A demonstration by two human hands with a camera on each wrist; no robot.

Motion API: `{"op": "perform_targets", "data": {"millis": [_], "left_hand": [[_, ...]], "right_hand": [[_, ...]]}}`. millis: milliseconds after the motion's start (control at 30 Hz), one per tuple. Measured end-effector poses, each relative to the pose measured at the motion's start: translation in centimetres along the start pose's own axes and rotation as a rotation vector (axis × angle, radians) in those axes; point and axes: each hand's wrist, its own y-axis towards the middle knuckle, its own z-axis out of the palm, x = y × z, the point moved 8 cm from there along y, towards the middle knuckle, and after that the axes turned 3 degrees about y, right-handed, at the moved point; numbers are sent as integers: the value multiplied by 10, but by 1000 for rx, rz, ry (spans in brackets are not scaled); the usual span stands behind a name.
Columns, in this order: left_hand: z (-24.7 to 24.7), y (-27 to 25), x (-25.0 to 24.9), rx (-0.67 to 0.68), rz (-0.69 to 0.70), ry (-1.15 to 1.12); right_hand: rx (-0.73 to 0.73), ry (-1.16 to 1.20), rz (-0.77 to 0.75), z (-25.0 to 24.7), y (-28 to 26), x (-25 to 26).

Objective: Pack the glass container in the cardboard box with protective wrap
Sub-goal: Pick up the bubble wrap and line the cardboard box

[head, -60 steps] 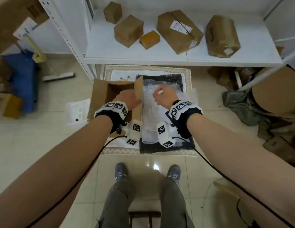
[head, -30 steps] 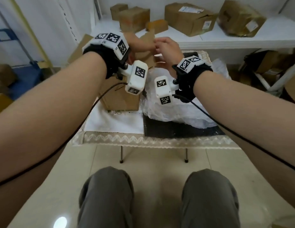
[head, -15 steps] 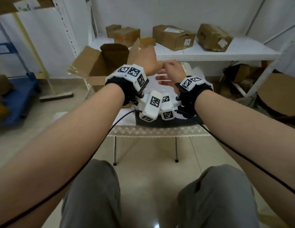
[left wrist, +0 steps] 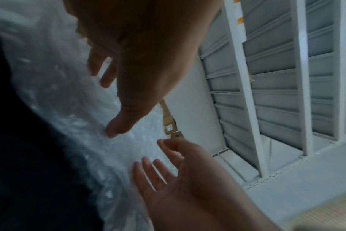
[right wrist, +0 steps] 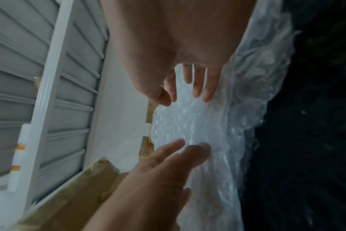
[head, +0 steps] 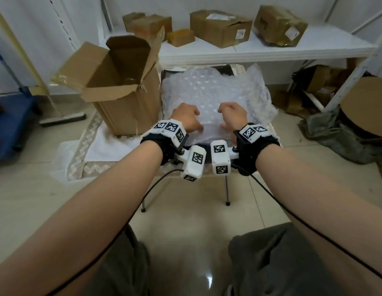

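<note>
An open cardboard box stands on the left of a small table, flaps up. Deep inside it a dim clear rim shows; I cannot tell whether it is the glass container. A sheet of bubble wrap lies spread to the right of the box over a black mat. My left hand and right hand are side by side at the wrap's near edge. In the wrist views the left hand and right hand touch the wrap with straight, spread fingers and hold nothing.
A lace-edged cloth covers the table. Behind it a white shelf carries several cardboard boxes. A broom and a blue cart are on the floor at left. Cardboard and cloth clutter lies at right.
Both hands left the box's right flap, where they were held together, and came down onto the wrap's near edge. The head view pulled back and tilted.
</note>
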Motion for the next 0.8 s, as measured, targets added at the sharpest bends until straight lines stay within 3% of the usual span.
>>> {"op": "perform_targets", "data": {"millis": [433, 667, 800], "left_hand": [[4, 11, 23, -239, 33, -157], [-31, -5, 12, -529, 86, -218], [-45, -10, -10, -613, 218, -285]], "right_hand": [[-52, 229, -51, 1, -5, -7], [-283, 219, 28, -20, -11, 4], [-103, 450, 78, -5, -17, 18]]}}
